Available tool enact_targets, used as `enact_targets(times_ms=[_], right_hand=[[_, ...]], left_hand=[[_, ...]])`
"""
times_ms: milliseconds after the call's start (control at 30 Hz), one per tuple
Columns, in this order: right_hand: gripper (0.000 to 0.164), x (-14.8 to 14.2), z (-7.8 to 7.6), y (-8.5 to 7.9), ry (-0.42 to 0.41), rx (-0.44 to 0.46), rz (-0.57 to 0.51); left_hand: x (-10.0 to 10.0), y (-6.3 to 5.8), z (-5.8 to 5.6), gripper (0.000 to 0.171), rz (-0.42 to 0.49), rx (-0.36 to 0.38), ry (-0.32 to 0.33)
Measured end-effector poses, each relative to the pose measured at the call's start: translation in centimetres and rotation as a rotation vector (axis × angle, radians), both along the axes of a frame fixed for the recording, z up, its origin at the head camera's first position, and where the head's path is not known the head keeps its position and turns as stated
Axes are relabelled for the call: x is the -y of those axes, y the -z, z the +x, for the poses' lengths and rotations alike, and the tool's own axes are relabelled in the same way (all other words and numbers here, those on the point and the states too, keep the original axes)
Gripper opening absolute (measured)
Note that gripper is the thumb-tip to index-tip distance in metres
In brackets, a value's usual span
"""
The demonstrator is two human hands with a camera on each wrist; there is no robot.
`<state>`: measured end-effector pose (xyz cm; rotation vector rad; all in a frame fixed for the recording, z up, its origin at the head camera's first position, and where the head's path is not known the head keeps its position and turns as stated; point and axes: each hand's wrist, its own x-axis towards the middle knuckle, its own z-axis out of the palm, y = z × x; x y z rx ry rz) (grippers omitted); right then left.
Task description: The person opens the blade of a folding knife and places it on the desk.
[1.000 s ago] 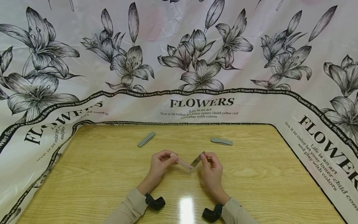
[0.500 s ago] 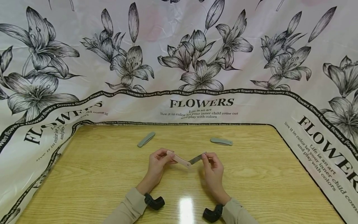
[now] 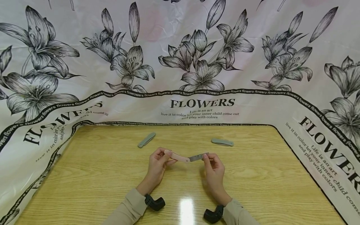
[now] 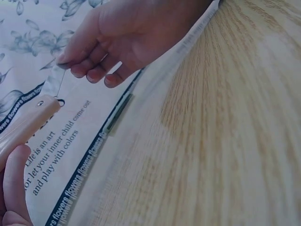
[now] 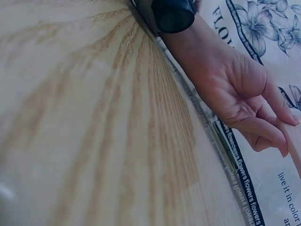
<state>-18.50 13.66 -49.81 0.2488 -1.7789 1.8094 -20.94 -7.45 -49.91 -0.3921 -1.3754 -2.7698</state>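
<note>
The pink-handled folding knife (image 3: 177, 156) is located just below the centre of the head view, raised off the desk (image 3: 84, 175), its blade (image 3: 196, 157) swung out at a shallow angle to the handle. The left hand (image 3: 156, 163) pinches the handle's far end between thumb and fingers. The right hand (image 3: 215, 167) pinches the blade near its tip, thumb against fingertips, remaining fingers loosely bent.

Caution: a slip of the right-hand pinch along the blade could cut the fingertips; a stiff pivot or uneven pull would be the likely cause. A loose left-hand grip could let the handle twist.

Count: pink-handled knife, one; hands, two; grey folded knives, two, comprising the left grey knife (image 3: 146, 140), upper left of the hands, and the right grey knife (image 3: 222, 142), upper right; black wrist units, two (image 3: 155, 203).
</note>
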Motion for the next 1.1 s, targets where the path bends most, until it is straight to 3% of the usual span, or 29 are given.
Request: enact_targets(times_ms=[467, 733, 1100], right_hand=[[0.015, 0.15, -0.07, 0.09, -0.014, 0.089, -0.056], [0.022, 0.52, 0.07, -0.20, -0.072, 0.197, -0.185], [0.022, 0.61, 0.13, -0.36, -0.081, 0.199, -0.223]], left_hand=[[0.08, -0.29, -0.10, 0.009, 0.090, 0.094, -0.066], [0.20, -0.41, -0.23, 0.014, 0.131, 0.141, -0.083], [0.22, -0.40, -0.15, 0.014, 0.128, 0.111, -0.074]])
